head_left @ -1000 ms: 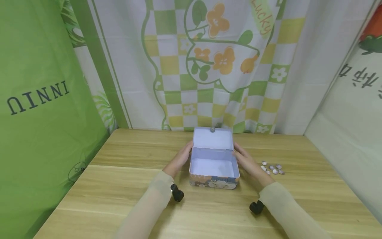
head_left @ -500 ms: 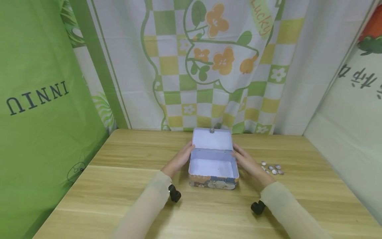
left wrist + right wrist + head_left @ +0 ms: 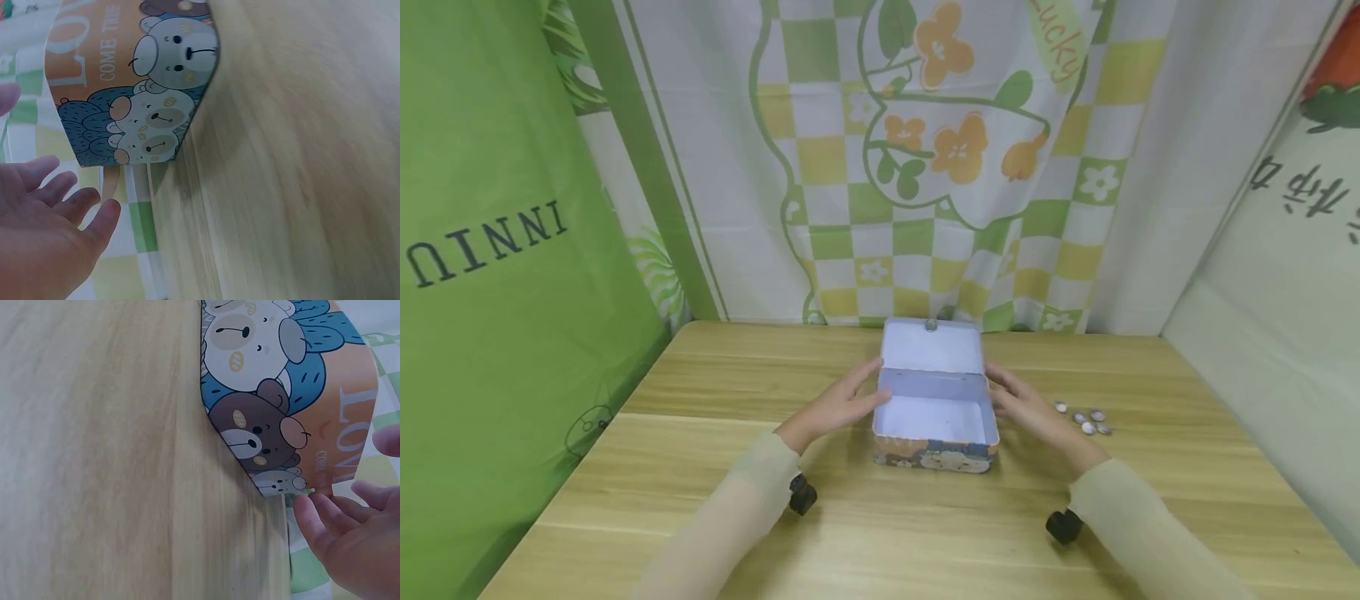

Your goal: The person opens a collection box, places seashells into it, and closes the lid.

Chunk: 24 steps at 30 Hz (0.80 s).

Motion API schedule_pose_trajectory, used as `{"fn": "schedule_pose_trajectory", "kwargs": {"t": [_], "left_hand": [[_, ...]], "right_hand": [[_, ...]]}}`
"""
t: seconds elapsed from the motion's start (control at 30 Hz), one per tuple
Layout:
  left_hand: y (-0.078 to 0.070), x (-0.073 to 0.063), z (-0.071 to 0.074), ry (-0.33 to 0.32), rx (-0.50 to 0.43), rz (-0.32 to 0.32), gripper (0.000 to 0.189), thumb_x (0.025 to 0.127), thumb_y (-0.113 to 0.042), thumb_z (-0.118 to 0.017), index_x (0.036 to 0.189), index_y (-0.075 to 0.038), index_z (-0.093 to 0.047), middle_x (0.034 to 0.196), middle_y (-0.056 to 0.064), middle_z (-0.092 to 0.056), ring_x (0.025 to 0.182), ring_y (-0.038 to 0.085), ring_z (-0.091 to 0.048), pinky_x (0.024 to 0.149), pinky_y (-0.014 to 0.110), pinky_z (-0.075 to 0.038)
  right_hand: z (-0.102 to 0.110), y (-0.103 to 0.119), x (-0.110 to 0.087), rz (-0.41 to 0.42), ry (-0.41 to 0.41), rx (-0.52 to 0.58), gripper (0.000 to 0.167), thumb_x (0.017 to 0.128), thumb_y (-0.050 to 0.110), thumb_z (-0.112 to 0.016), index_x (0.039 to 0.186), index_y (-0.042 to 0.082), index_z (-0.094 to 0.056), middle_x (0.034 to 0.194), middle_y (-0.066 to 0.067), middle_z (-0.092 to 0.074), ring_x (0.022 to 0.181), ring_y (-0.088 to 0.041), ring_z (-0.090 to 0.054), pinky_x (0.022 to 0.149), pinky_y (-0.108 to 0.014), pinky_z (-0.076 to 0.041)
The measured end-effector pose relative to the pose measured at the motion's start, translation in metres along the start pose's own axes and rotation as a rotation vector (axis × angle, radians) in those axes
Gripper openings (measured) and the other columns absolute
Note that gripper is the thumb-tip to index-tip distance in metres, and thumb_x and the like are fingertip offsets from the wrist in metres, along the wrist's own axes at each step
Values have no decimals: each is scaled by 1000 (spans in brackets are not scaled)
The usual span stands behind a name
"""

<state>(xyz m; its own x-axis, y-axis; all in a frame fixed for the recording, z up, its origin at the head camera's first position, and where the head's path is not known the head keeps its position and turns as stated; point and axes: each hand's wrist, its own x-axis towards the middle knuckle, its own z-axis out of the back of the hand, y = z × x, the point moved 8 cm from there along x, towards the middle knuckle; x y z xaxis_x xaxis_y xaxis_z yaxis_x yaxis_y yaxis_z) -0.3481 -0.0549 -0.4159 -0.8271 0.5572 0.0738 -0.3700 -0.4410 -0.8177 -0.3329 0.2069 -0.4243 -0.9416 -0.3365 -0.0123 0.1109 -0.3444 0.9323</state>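
Observation:
A rectangular tin box (image 3: pixel 936 457) with cartoon bears printed on its sides stands on the table, its hinged lid (image 3: pixel 931 347) raised and tipped back. Its pale inside looks bare. My left hand (image 3: pixel 833 408) is beside the left wall, fingers loosely spread, thumb tip at the rim. At the right wall is my right hand (image 3: pixel 1032 414), with its fingertips by the rear corner near the hinge. Both wrist views show relaxed fingers close to the tin's printed side, the left hand (image 3: pixel 53 231) palm up in its picture and the right hand (image 3: pixel 359 534) half cut off.
Several small white and purple shell-like pieces (image 3: pixel 1088 427) lie on the wooden table (image 3: pixel 910 542), right of my right hand. A checked, flowered curtain (image 3: pixel 880 233) hangs behind the table, with a green cloth (image 3: pixel 512 350) at the left.
My left hand has drawn back leftward from the box and its fingers have spread, the thumb now showing at the rim. My right wrist has shifted slightly right. The tin stays in place.

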Motion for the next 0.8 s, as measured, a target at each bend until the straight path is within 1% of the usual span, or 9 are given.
{"fn": "schedule_pose_trajectory", "kwargs": {"t": [0.03, 0.17, 0.27, 0.33, 0.47, 0.6, 0.7, 0.8], "left_hand": [[-1, -3, 0, 11, 23, -11, 75, 104, -39, -54, 160, -4, -19, 165, 15, -14, 151, 33, -13, 118, 55, -18], [-3, -18, -2, 38, 104, -16, 83, 99, -49, -58, 161, -10, -20, 166, 11, -11, 150, 33, -12, 116, 60, -21], [-4, -27, -3, 27, 153, -14, 85, 97, -51, -61, 161, -15, -20, 167, 8, -10, 150, 35, -14, 113, 66, -22], [-5, -31, -4, 10, 166, -19, 84, 96, -49, -62, 161, -16, -21, 167, 9, -9, 149, 39, -14, 110, 70, -20], [-1, -37, -9, -13, 147, 11, 82, 97, -49, -62, 161, -17, -22, 167, 9, -9, 149, 41, -13, 109, 72, -19], [4, -40, -18, -2, 129, 34, 83, 98, -53, -58, 162, -16, -18, 167, 10, -8, 150, 38, -11, 112, 68, -17], [6, -40, -23, 10, 124, 33, 84, 99, -54, -55, 162, -16, -15, 167, 10, -7, 150, 36, -10, 114, 65, -16], [6, -40, -24, 10, 116, 26, 84, 100, -53, -54, 163, -16, -13, 167, 9, -6, 151, 35, -9, 115, 64, -15]], "right_hand": [[0, 0, -1, -1, 3, -10, 66, 107, 25, -46, 159, -1, -15, 161, -27, -18, 133, -49, -42, 107, -53, -42], [1, 0, -5, 0, 12, -22, 67, 107, 29, -48, 159, -1, -17, 162, -26, -18, 133, -48, -44, 106, -53, -42], [3, -3, -9, 0, 18, -35, 67, 107, 31, -48, 159, 2, -18, 163, -24, -18, 134, -48, -42, 108, -55, -40], [4, -3, -12, 5, 19, -45, 66, 107, 31, -48, 159, 3, -19, 163, -24, -18, 134, -48, -43, 108, -56, -39], [7, -4, -17, 30, 27, -74, 63, 108, 29, -46, 158, 1, -21, 161, -26, -21, 132, -48, -45, 106, -57, -40], [12, -5, -22, 14, 27, -110, 63, 108, 31, -45, 157, 0, -22, 160, -27, -22, 128, -48, -48, 104, -59, -42], [19, -6, -25, 7, 15, -128, 62, 108, 31, -45, 156, -2, -25, 159, -27, -24, 128, -50, -47, 104, -60, -42], [29, -7, -26, 20, -15, -162, 58, 107, 28, -46, 154, -3, -30, 157, -27, -30, 127, -50, -48, 102, -58, -45]]}}
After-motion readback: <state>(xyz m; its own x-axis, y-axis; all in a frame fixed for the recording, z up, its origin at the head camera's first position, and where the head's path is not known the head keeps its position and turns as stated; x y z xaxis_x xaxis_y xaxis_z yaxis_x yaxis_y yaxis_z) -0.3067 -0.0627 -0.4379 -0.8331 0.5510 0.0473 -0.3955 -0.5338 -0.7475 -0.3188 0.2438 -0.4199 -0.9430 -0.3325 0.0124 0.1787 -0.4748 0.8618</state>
